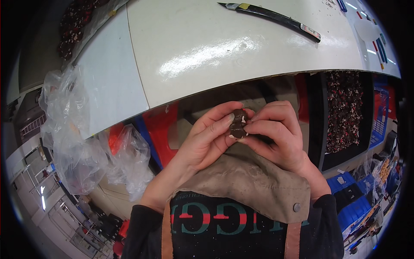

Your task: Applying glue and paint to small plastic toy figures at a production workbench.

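Observation:
A small dark brown moulded figure (237,125) with white and red spots is held up in front of my apron, just off the table's near edge. My left hand (203,141) grips it from the left, with the thumb across its side. The thumb and fingertips of my right hand (279,133) are pinched at its right side. Whether anything small lies between those right fingertips is hidden. On the white table (185,34) beyond my hands lies a black utility knife (276,19) with its blade out, pointing left.
A black tray (317,116) full of similar small dark pieces (345,112) stands at the right. Clear plastic bags (77,142) hang at the table's left edge. More dark pieces (75,26) lie in a bag at the far left. Red and blue stools (161,125) stand under the table.

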